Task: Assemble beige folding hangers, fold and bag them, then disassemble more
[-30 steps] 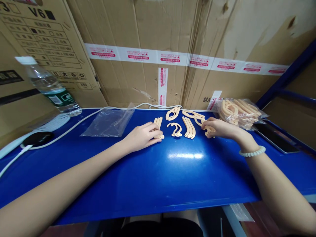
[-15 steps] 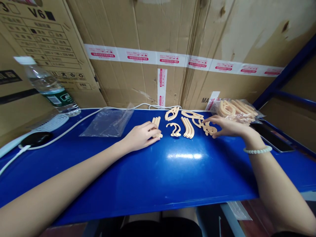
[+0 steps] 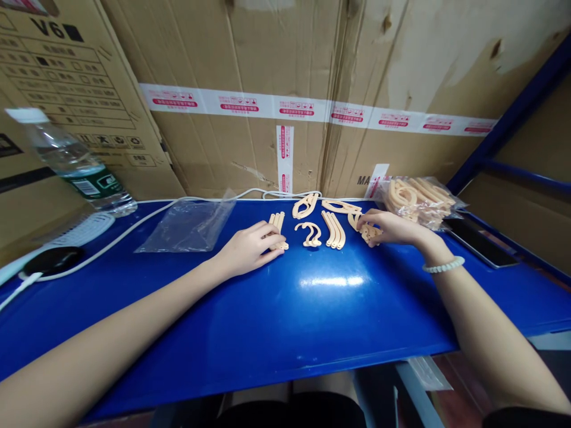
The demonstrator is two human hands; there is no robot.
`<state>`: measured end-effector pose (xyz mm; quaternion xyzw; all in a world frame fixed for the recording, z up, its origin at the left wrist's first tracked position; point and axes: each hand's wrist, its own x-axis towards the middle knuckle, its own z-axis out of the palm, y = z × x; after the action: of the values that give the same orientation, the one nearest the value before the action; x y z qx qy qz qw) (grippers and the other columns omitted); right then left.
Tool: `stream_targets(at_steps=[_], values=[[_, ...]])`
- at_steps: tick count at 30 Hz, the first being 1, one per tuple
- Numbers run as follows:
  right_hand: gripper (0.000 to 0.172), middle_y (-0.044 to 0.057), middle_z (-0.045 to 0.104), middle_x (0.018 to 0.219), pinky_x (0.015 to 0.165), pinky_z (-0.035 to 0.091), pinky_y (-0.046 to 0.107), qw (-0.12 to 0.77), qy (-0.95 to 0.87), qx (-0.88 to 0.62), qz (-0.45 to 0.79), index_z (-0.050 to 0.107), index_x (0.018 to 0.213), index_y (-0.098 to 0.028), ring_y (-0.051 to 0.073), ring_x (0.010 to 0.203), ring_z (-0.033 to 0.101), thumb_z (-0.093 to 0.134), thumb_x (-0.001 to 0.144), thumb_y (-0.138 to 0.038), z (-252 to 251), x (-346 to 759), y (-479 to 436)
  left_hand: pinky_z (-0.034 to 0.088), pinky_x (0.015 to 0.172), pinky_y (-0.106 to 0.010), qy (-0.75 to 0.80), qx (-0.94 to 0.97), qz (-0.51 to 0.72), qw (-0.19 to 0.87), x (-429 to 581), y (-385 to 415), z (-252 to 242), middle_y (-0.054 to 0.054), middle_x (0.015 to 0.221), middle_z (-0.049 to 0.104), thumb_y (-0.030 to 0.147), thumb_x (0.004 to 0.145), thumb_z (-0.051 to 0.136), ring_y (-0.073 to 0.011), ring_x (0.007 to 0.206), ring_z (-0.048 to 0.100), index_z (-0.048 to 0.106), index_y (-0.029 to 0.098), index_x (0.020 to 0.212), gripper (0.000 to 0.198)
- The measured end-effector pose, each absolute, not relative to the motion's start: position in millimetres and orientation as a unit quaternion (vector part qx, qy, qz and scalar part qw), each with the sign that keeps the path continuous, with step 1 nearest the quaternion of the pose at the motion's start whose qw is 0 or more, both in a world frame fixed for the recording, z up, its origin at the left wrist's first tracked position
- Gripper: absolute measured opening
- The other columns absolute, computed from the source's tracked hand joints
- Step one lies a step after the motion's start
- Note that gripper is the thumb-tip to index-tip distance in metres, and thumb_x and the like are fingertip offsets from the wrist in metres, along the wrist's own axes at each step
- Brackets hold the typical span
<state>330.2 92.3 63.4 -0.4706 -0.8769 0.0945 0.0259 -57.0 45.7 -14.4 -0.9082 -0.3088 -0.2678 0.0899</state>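
Observation:
My left hand [image 3: 250, 248] lies on the blue tabletop, its fingers spread over a row of beige plastic hanger arms [image 3: 277, 221]. My right hand [image 3: 392, 227] curls down around a cluster of small beige plastic pieces [image 3: 369, 233]; its fingertips partly hide them. Between the hands stand a nested group of beige hanger hooks [image 3: 311, 233] and a row of curved hanger arms [image 3: 333, 229]. Behind these are a beige looped part [image 3: 305, 205] and another looped part [image 3: 341, 206] lying flat.
A clear bag of beige parts [image 3: 419, 199] and a dark phone [image 3: 482, 242] are at the right. At the left are a flat plastic bag [image 3: 182, 226], a water bottle [image 3: 84, 172], a black puck-shaped device [image 3: 53, 261] and a white cable. Cardboard [image 3: 214, 154] walls the back.
My right hand has come in and down, its fingers closing around the small pieces. My left hand stays over the hanger arms. The whole view has shifted slightly.

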Motion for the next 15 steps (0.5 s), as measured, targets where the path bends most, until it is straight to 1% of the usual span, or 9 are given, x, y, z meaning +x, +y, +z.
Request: stream_targets(at_steps=[4, 6, 9, 11, 13, 15], values=[[0.042, 0.007, 0.064, 0.111, 0.089, 0.052, 0.039, 0.028, -0.874, -0.475, 0.104, 0.072, 0.106, -0.023, 0.025, 0.099, 0.065, 0.076, 0.065, -0.019, 64, 332, 92, 0.056, 0.080, -0.033, -0.306, -0.909, -0.270, 0.087, -57, 45, -14, -0.008, 0.104, 0.069, 0.035, 0.103, 0.052, -0.0215, 0.097, 0.064, 0.069, 0.019, 0.107, 0.025], [0.039, 0.008, 0.064, 0.112, 0.091, 0.053, 0.041, 0.039, -0.877, -0.469, 0.102, 0.071, 0.105, -0.022, 0.026, 0.100, 0.065, 0.077, 0.067, -0.021, 67, 330, 90, 0.056, 0.080, -0.033, -0.305, -0.909, -0.269, 0.088, -57, 45, -14, -0.008, 0.104, 0.069, 0.036, 0.102, 0.052, -0.0219, 0.097, 0.064, 0.069, 0.019, 0.107, 0.025], [0.030, 0.010, 0.064, 0.111, 0.092, 0.053, 0.045, 0.100, -0.891, -0.439, 0.064, 0.070, 0.105, -0.021, 0.028, 0.102, 0.064, 0.075, 0.077, -0.030, 68, 315, 82, 0.056, 0.080, -0.033, -0.308, -0.909, -0.265, 0.088, -57, 45, -13, -0.008, 0.104, 0.069, 0.036, 0.103, 0.052, -0.0219, 0.097, 0.064, 0.069, 0.019, 0.108, 0.025], [0.029, 0.012, 0.064, 0.111, 0.093, 0.052, 0.046, 0.141, -0.904, -0.403, 0.038, 0.069, 0.109, -0.019, 0.028, 0.104, 0.063, 0.072, 0.084, -0.033, 64, 299, 75, 0.056, 0.080, -0.033, -0.311, -0.909, -0.264, 0.083, -56, 45, -12, -0.008, 0.104, 0.069, 0.036, 0.103, 0.052, -0.0215, 0.097, 0.063, 0.070, 0.019, 0.108, 0.025], [0.030, 0.013, 0.065, 0.113, 0.094, 0.052, 0.046, 0.146, -0.917, -0.369, 0.031, 0.068, 0.115, -0.018, 0.028, 0.106, 0.063, 0.070, 0.088, -0.031, 56, 282, 68, 0.056, 0.080, -0.033, -0.313, -0.909, -0.264, 0.076, -56, 46, -12, -0.008, 0.104, 0.069, 0.036, 0.103, 0.053, -0.0214, 0.097, 0.063, 0.070, 0.019, 0.108, 0.025], [0.027, 0.012, 0.065, 0.114, 0.094, 0.052, 0.044, 0.126, -0.927, -0.352, 0.030, 0.069, 0.114, -0.018, 0.027, 0.107, 0.064, 0.069, 0.089, -0.028, 47, 270, 65, 0.056, 0.082, -0.033, -0.316, -0.908, -0.266, 0.070, -56, 46, -12, -0.008, 0.104, 0.068, 0.035, 0.102, 0.054, -0.0215, 0.098, 0.063, 0.071, 0.019, 0.108, 0.024]])
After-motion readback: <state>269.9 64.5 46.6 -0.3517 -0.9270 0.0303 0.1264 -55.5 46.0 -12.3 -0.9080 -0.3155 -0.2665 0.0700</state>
